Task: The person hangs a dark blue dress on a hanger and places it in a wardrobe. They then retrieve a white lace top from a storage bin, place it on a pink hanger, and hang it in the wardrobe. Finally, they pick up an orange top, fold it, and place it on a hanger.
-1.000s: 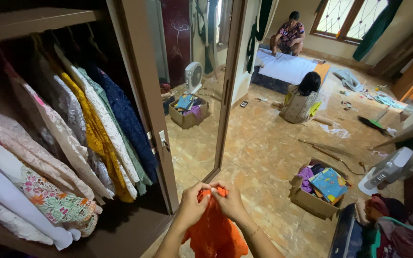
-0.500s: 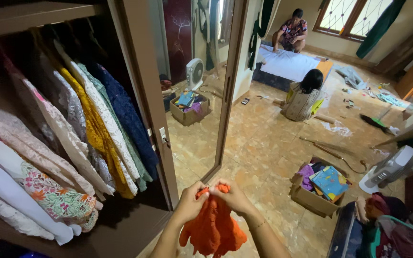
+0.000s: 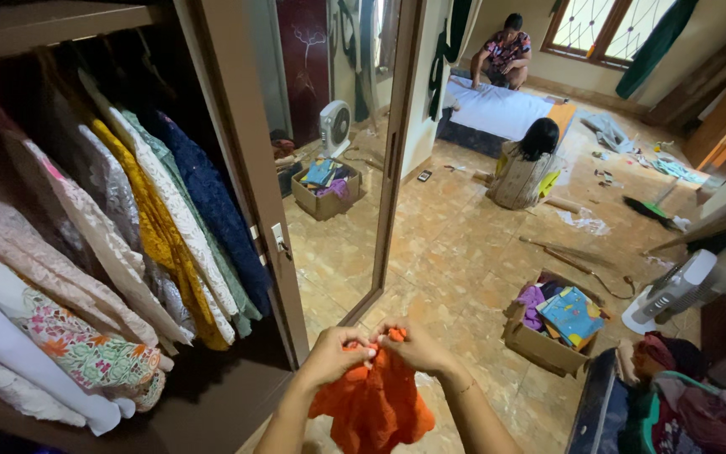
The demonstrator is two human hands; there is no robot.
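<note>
My left hand [image 3: 332, 355] and my right hand [image 3: 418, 345] meet low in the middle of the view, both pinching the top edge of an orange lace garment [image 3: 373, 405] that hangs down between my forearms. The hands are in front of an open wooden wardrobe [image 3: 237, 126], just right of its mirrored door [image 3: 334, 151]. Inside the wardrobe hang several lace garments [image 3: 128, 235] in white, pink, yellow, green and dark blue.
A cardboard box of books and purple cloth [image 3: 558, 324] stands on the tiled floor at right, a white fan [image 3: 674, 290] beyond it. A pile of clothes [image 3: 682, 403] lies at bottom right. Two people sit by a mattress [image 3: 506, 109] at the back.
My hands and the orange garment have stayed together with small finger movements on its top edge. The view has shifted slightly; the people at the back barely moved.
</note>
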